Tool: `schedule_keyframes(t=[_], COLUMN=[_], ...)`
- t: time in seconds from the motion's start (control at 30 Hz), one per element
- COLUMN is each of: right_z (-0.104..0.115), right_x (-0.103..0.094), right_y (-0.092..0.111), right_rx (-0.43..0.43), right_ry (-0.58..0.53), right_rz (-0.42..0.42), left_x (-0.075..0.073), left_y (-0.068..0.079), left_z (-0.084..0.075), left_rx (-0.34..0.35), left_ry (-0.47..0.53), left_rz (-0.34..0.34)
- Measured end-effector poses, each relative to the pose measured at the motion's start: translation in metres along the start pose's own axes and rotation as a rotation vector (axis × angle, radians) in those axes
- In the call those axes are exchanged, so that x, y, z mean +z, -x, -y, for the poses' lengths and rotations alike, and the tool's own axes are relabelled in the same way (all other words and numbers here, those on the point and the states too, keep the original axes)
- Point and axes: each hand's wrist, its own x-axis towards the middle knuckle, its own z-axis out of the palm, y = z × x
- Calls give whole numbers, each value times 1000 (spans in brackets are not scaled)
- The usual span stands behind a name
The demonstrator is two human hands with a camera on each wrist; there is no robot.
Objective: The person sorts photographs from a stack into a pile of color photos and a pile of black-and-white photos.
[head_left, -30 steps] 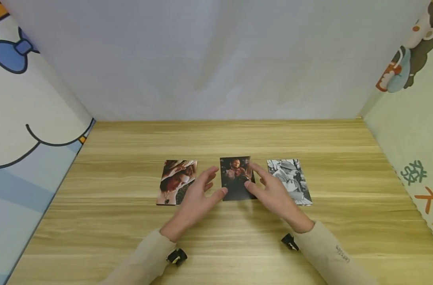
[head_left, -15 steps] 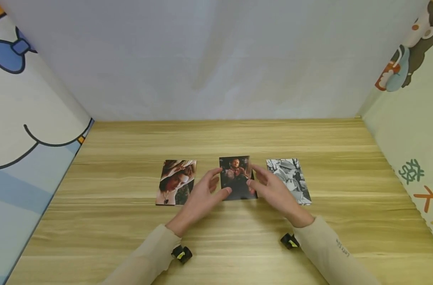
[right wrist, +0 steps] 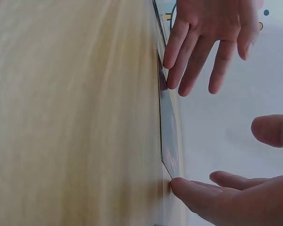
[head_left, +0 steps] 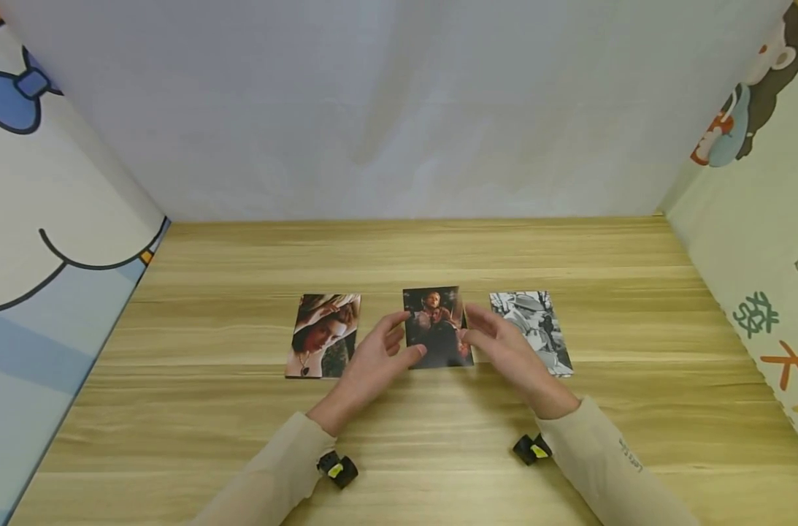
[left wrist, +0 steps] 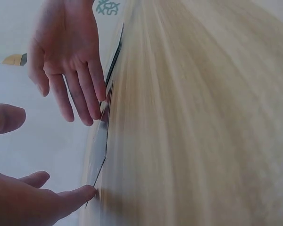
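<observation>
In the head view a dark photo card [head_left: 443,346] of two figures lies on the wooden table between both hands. My left hand [head_left: 371,359] is along its left side, fingers extended and thumb apart over the lower left corner. On the other side, my right hand [head_left: 509,352] has its fingertips at the right edge. Both wrist views show the card [left wrist: 99,146] low against the tabletop, a lower fingertip right at its edge and the thumb raised away. Neither hand pinches it.
A colour photo card [head_left: 321,336] of a reclining person lies to the left. A black-and-white photo card [head_left: 535,318] lies to the right, partly behind the right hand. A pale wall [head_left: 399,117] stands behind the table [head_left: 412,252], with cartoon-printed panels at both sides.
My left hand has moved slightly right and closer to the middle card's edge. The right fingertips have drawn back from over the card to its right edge. The cards show little movement.
</observation>
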Motion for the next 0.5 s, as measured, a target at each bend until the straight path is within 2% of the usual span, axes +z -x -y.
schedule_keyframes(t=[0.3,0.5], right_z=[-1,0], right_x=[-1,-3], right_y=[-3,-4], right_rx=[6,36], right_ry=[-146,-223], right_rz=[26,5], left_x=[1,1], left_y=[-1,-2], left_z=[1,0], left_rx=[-11,-13], left_ry=[40,129], left_rz=[6,-17])
